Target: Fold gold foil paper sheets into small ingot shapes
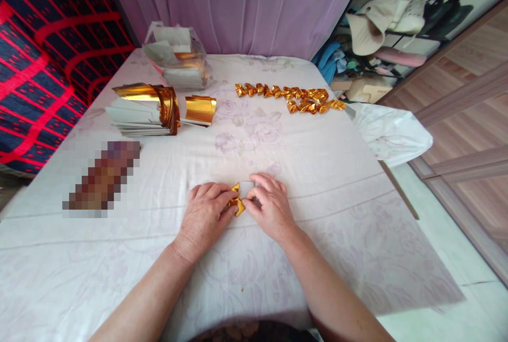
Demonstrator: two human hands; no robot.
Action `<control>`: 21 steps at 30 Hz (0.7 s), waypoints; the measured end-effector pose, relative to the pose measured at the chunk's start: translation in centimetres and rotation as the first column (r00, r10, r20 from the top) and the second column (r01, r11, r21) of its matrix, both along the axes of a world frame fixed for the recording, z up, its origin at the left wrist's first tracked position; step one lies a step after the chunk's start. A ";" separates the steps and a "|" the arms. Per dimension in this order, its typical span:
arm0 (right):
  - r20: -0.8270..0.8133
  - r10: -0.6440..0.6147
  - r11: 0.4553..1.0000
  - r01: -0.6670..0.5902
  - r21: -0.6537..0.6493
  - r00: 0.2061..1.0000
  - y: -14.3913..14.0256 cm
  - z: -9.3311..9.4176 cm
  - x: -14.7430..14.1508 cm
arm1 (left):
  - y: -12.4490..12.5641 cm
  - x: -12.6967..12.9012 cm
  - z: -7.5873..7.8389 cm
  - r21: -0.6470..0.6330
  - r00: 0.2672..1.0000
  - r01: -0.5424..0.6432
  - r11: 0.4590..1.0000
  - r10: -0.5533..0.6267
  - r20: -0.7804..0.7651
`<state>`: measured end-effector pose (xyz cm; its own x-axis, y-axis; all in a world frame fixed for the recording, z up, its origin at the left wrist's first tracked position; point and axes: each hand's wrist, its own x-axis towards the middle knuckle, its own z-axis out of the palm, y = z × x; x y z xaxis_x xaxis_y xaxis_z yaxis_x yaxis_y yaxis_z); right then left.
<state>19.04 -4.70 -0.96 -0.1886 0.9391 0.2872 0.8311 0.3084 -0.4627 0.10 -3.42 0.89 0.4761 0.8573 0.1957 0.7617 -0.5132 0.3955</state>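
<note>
Between my hands, low over the middle of the table, is a small piece of gold foil paper [240, 207], partly folded, with its pale grey back showing at the top right. My left hand [208, 207] pinches its gold left side between thumb and fingers. On the other side, my right hand [272, 201] grips the grey part, thumb and index finger near the centre fold. Fingers hide much of the paper. Farther back on the right lie several folded gold paper pieces [278, 91] in rows.
Gold-and-grey foil sheets [143, 117] are stacked at the back left, before a plastic bag [178, 59] of similar sheets. A pixelated patch [105, 178] covers something on the left. A floral cloth [254, 141] covers the table; a white plastic bag [391, 133] hangs by its right edge.
</note>
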 end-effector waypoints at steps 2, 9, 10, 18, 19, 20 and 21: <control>-0.005 -0.001 1.000 0.001 0.003 1.000 0.0 0.1 0.0 | 0.0 0.1 0.1 -0.005 1.000 0.000 1.000 0.000 -0.005; -0.012 -0.007 1.000 0.007 -0.004 1.000 0.0 0.1 -0.1 | 0.0 0.2 0.0 -0.001 1.000 -0.009 1.000 0.009 -0.002; -0.012 -0.007 1.000 0.007 -0.007 1.000 0.0 0.0 -0.1 | 0.0 0.2 0.0 -0.003 1.000 -0.014 1.000 0.014 -0.002; -0.007 -0.010 1.000 0.010 -0.012 1.000 0.0 0.0 -0.1 | 0.0 0.4 0.1 -0.029 0.999 -0.039 0.999 0.039 0.012; -0.007 -0.011 1.000 0.010 -0.012 1.000 0.0 0.0 -0.1 | 0.0 0.4 0.1 -0.035 0.999 -0.045 0.998 0.045 0.020; -0.008 -0.011 1.000 0.011 -0.011 1.000 0.0 0.0 -0.1 | 0.0 0.4 0.2 -0.040 0.998 -0.051 0.998 0.053 0.027; -0.009 -0.011 1.000 0.011 -0.010 1.000 0.0 0.0 -0.1 | 0.0 0.4 0.2 -0.042 0.998 -0.057 0.998 0.058 0.032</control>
<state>18.99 -4.66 -0.98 -0.1757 0.9440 0.2792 0.8299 0.2946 -0.4737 0.48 -3.44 1.05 0.4198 0.8907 0.1745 0.7756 -0.4519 0.4408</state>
